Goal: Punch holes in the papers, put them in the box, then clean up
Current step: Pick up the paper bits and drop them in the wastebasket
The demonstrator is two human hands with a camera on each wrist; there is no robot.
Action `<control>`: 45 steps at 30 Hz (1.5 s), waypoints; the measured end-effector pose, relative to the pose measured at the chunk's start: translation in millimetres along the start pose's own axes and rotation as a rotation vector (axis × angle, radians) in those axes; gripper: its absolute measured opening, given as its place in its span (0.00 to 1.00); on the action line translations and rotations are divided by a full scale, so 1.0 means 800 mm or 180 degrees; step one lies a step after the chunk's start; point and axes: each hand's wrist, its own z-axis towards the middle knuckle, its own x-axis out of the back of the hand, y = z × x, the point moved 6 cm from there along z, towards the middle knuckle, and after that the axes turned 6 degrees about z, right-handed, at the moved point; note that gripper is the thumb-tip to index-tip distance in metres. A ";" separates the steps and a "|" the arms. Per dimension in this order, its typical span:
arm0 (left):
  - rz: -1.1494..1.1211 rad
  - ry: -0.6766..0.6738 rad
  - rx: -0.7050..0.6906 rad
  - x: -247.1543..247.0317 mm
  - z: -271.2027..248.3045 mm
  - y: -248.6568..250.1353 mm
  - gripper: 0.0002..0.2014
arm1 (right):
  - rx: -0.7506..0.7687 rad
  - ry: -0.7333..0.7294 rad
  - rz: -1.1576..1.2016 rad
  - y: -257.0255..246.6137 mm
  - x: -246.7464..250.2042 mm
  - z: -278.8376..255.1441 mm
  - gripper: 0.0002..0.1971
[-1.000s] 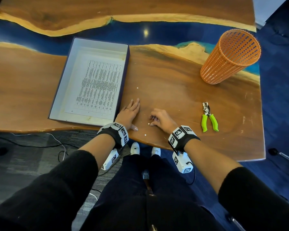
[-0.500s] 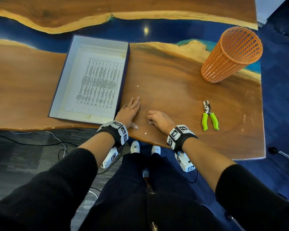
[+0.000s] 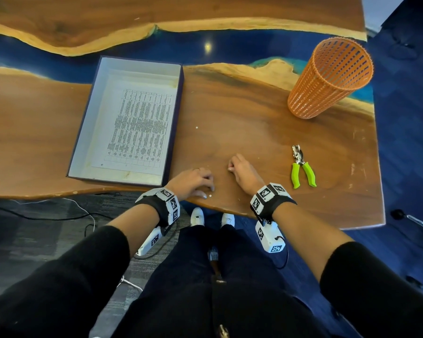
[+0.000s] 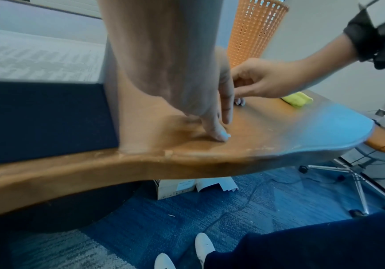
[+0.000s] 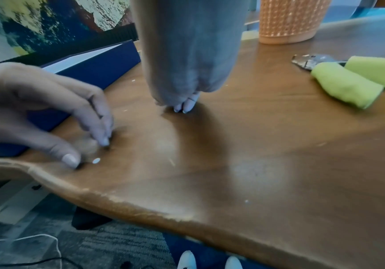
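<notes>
The dark blue box (image 3: 83, 132) lies on the table with a printed paper (image 3: 139, 128) flat inside it. The green-handled hole punch (image 3: 302, 167) rests on the table to the right of my hands. A white paper dot (image 3: 210, 195) lies near the front edge, and another dot (image 3: 196, 127) lies farther back. My left hand (image 3: 206, 190) is curled, fingertips on the wood, its thumb beside the near dot (image 5: 96, 160). My right hand (image 3: 231, 167) has its fingertips (image 5: 185, 107) pinched together on the table; what they pinch is hidden.
An orange slotted basket (image 3: 327, 79) stands at the back right of the table. The table's front edge (image 3: 230, 211) runs just under my wrists. Cables lie on the floor at the left, and a chair base stands at the right.
My left hand was flat beside the box; it has slid back and curled beside the near dot. My right hand moved forward, and the dot that lay by its fingers no longer shows.
</notes>
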 end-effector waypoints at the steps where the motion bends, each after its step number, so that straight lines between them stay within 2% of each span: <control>1: -0.0049 -0.0005 -0.0027 -0.002 0.000 0.004 0.10 | -0.0039 0.0019 0.0007 0.005 0.004 -0.001 0.06; 5: -0.0168 0.0028 0.0010 -0.008 -0.003 0.008 0.07 | -0.0125 0.0078 0.0015 0.018 0.015 -0.007 0.06; 26: -0.0462 0.0246 0.0228 -0.016 -0.008 -0.007 0.05 | -0.0158 0.0141 0.0040 0.022 0.016 -0.006 0.06; 45: 0.0045 0.0070 -0.0060 -0.015 -0.006 -0.001 0.06 | -0.0180 0.0166 -0.0009 0.021 0.015 -0.004 0.06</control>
